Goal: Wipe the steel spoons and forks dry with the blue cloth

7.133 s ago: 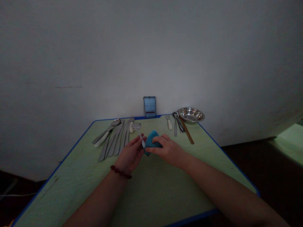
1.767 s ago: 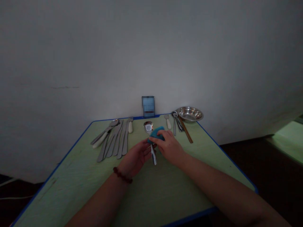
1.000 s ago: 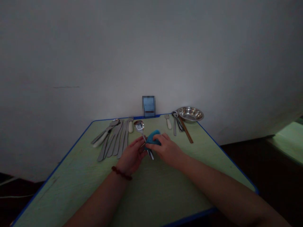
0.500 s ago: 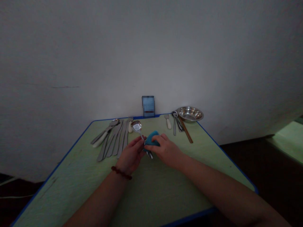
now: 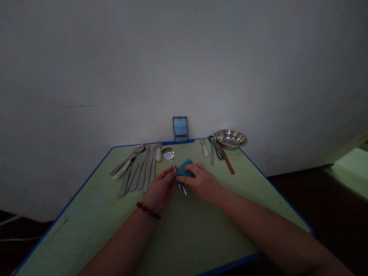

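My left hand (image 5: 162, 186), with a dark red beaded bracelet at its wrist, is closed around the handle of a shiny metal spoon (image 5: 168, 155). The spoon's bowl points away from me, and its handle end comes out below the fingers. In my right hand (image 5: 202, 180) is a folded blue cloth (image 5: 184, 169), pinched between thumb and fingers. The cloth is pressed against the spoon's handle close to my left fingertips. Part of the handle is hidden by the cloth and fingers.
Several metal knives (image 5: 140, 172), spoons and a white-handled fork (image 5: 159, 152) lie left on the green table (image 5: 178, 237). To the right are a small fork (image 5: 204, 148), spoons (image 5: 212, 151), wooden chopsticks (image 5: 227, 159) and a metal bowl (image 5: 231, 138). A screened device (image 5: 180, 129) leans on the wall.
The spoon has shifted slightly right and toward me, its handle end a little lower. My left hand moved slightly with it; the cloth stays on the handle.
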Demonstrator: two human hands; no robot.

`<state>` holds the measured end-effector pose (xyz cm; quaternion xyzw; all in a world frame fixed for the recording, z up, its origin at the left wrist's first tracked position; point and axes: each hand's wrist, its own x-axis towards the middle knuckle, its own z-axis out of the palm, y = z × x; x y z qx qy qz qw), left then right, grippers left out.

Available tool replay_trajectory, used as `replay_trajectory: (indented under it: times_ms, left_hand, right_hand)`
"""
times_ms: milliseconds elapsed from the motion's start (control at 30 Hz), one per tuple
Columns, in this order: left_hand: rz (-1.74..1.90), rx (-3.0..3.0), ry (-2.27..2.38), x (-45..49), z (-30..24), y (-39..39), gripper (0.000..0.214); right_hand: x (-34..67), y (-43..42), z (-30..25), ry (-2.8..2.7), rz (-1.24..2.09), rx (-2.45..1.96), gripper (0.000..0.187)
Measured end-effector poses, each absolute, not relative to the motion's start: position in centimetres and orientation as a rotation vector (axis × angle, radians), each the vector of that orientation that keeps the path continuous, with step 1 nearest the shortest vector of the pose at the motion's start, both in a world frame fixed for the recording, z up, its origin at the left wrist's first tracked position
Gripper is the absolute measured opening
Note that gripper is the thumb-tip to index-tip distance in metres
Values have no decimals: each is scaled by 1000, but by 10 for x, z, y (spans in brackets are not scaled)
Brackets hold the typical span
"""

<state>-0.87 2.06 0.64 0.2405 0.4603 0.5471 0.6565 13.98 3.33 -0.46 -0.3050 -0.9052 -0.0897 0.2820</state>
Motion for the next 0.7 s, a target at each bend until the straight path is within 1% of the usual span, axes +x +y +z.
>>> replay_trajectory:
  times_ms: [467,700]
  left_hand:
    - [1380,491,1028,-10,8,25,16]
    - [1444,452,1003,-11,8,26,13]
  right_hand:
    - [140,33,-5,-2444,-231,-775,27]
    - [140,33,-5,-2445,-239,-764,28]
